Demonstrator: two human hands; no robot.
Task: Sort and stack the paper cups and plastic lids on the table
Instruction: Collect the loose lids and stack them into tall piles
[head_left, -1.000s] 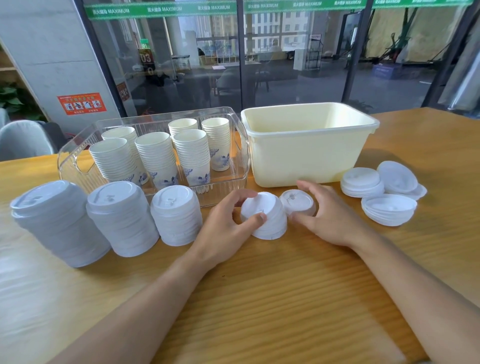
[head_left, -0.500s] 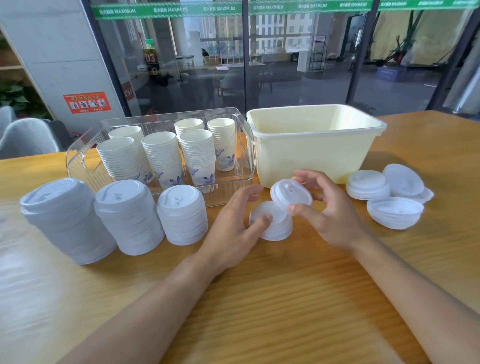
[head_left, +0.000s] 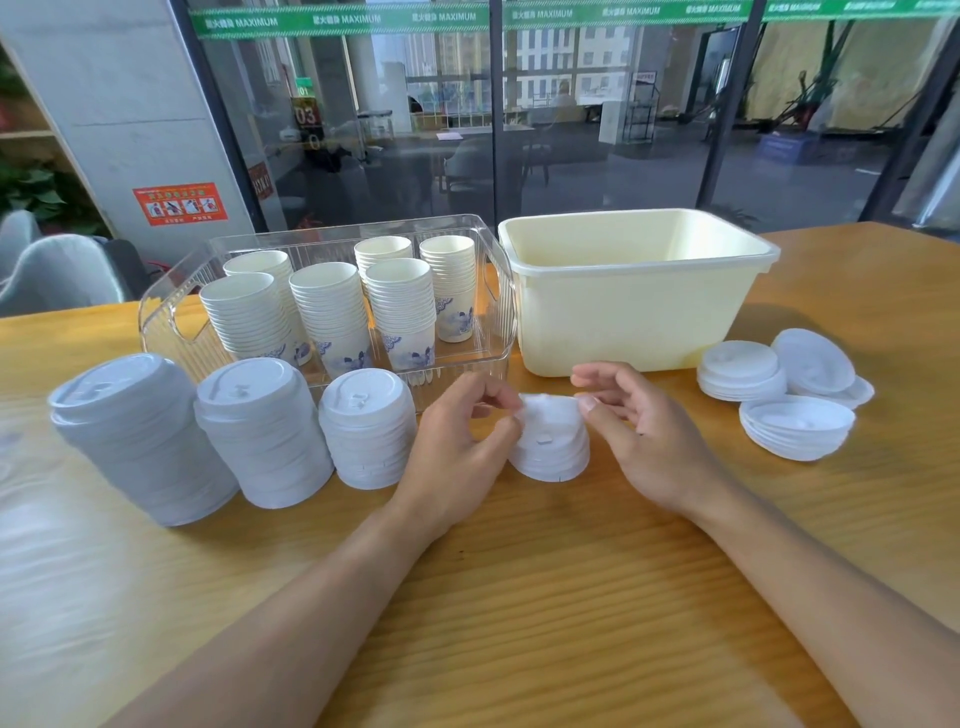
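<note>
On the wooden table (head_left: 519, 597), a short stack of white plastic lids (head_left: 551, 441) stands between the hands. The left hand (head_left: 457, 441) curls round its left side; the right hand (head_left: 639, 431) seems to touch the top rim with thumb and fingertips (motion blur hides the contact). Paper cups (head_left: 332, 306) sit stacked in the clear tray (head_left: 171, 312).

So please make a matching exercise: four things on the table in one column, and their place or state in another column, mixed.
Things:
1. paper cup stacks
2. cream tub
3. short lid stack
4. loose lid piles

Places:
a. between the two hands
b. inside the clear bin
c. right of the tub, some dome side down
d. right of the clear bin, nothing visible inside

Pairs: 1-b, 2-d, 3-a, 4-c
</note>
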